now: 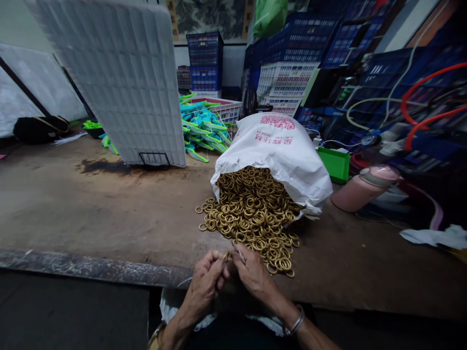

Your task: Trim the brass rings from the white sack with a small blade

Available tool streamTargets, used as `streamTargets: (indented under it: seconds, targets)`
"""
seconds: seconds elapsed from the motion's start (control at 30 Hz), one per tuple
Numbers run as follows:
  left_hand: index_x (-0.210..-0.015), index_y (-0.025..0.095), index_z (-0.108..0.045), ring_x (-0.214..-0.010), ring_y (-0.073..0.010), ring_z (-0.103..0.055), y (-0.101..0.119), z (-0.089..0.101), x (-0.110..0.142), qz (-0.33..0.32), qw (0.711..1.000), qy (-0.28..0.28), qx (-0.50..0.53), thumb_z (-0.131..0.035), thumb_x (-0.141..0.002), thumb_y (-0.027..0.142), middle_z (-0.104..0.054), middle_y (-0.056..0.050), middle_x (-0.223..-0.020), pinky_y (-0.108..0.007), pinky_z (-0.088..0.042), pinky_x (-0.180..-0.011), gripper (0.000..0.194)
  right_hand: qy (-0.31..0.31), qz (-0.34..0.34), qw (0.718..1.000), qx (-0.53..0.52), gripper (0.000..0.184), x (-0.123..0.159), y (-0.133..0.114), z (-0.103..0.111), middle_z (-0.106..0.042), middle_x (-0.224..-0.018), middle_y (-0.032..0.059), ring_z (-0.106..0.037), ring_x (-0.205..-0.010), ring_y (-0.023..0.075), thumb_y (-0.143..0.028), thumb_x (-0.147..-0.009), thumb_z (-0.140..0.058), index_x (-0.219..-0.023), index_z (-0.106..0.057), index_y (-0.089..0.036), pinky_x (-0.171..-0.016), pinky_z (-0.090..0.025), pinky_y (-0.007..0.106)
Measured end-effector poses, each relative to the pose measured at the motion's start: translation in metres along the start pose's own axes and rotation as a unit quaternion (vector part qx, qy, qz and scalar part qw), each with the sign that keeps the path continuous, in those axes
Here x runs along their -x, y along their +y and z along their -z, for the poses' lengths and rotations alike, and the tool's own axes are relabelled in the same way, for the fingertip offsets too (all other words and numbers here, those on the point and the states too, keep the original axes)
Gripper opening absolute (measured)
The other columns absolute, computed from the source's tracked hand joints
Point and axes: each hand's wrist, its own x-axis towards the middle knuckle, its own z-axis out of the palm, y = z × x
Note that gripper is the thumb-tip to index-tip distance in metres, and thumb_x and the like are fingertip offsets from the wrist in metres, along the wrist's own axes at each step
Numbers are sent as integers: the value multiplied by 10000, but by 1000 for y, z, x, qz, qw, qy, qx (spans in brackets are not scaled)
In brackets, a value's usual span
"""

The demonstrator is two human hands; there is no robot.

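Close to the table's front edge, my left hand (207,276) pinches a gold-coloured ring (226,255) between thumb and fingers. My right hand (253,273) is closed just beside it, with a thin, pale, pointed tool (241,254) between its fingers; its exact kind is too small to tell. Just beyond both hands spreads a heap of gold-coloured rings (251,209). They spill from the mouth of a white woven sack (280,146) lying on its side with red print on it.
A tall white ribbed panel (127,87) stands upright at the left on the wooden table (73,204). Turquoise and green plastic pieces (204,124) are piled behind it. To the right are a pink bottle (365,187) and a green tray (333,164). Stacked blue crates (206,61) fill the back.
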Motion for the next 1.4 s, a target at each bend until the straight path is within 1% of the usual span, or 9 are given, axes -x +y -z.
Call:
streamTargets:
  seconds: [0.07, 0.2, 0.4, 0.53, 0.7, 0.87, 1.07, 1.23, 1.4]
  targets:
    - [-690, 171, -462, -371, -28, -290, -2, 0, -1, -16, 1000, 9, 3, -546, -722, 478, -469, 63, -527, -168, -205, -378, 320, -25, 34, 996, 76, 150, 5, 2, 0, -546, -633, -4, -462, -578, 119, -144, -731, -367, -739, -509, -192, -554, -282, 218]
    - [-699, 170, -441, -405, -31, -325, -8, 3, -3, -46, 999, 4, -1, -526, -740, 472, -490, 47, -580, -163, -237, -394, 316, -63, 63, 982, 164, 291, 12, 1, 1, -590, -700, 10, -507, -644, 136, -60, -626, -381, -842, -524, -193, -579, -267, 223]
    - [-689, 175, -450, -386, -25, -299, -14, 9, -5, -58, 997, 8, -41, -508, -761, 452, -459, 65, -557, -158, -220, -377, 292, -89, 55, 966, 235, 339, 12, -3, 0, -617, -733, 34, -531, -651, 154, -65, -624, -388, -920, -513, -172, -574, -252, 241]
    - [-666, 176, -442, -360, -21, -290, -10, 8, 8, -36, 998, -5, -49, -501, -770, 448, -451, 73, -508, -153, -213, -362, 297, -105, 27, 957, 268, 304, 9, -7, 6, -624, -728, 55, -540, -640, 163, -69, -662, -393, -931, -510, -153, -554, -243, 250]
    - [-714, 179, -452, -334, -25, -309, -1, 7, 30, 10, 997, -82, 7, -512, -776, 424, -498, 56, -499, -147, -192, -328, 260, -42, -27, 957, 285, 255, 1, 7, 25, -607, -673, 54, -535, -616, 152, -43, -662, -389, -854, -512, -155, -540, -241, 241]
    - [-741, 165, -464, -417, -29, -373, 1, 16, 20, 39, 987, -33, 152, -559, -752, 377, -567, 4, -699, -138, -245, -342, 232, 43, 7, 970, 239, 212, 6, 27, 27, -584, -622, 10, -524, -580, 133, -69, -710, -364, -792, -515, -193, -536, -247, 229]
    - [-763, 160, -477, -465, -57, -429, -3, 19, 13, 26, 982, -9, 189, -560, -751, 305, -576, -27, -743, -153, -288, -351, 168, 29, 12, 965, 262, 179, 18, 26, 7, -622, -709, 1, -565, -634, 127, -116, -757, -428, -882, -514, -212, -546, -255, 223]
    - [-925, 166, -529, -479, -66, -449, -6, 23, 12, 54, 970, -16, 236, -562, -734, 251, -543, -4, -694, -153, -291, -361, 212, 13, -30, 947, 319, 157, 12, 14, 3, -646, -781, 23, -591, -678, 146, -154, -788, -449, -925, -505, -207, -551, -243, 249]
    - [-749, 126, -562, -547, -83, -484, -14, 27, 8, 62, 962, -17, 266, -567, -739, 304, -535, -27, -702, -156, -300, -379, 178, 21, -36, 933, 358, 195, 5, 14, -3, -647, -828, 40, -594, -715, 167, -149, -783, -457, -969, -488, -199, -569, -240, 262]
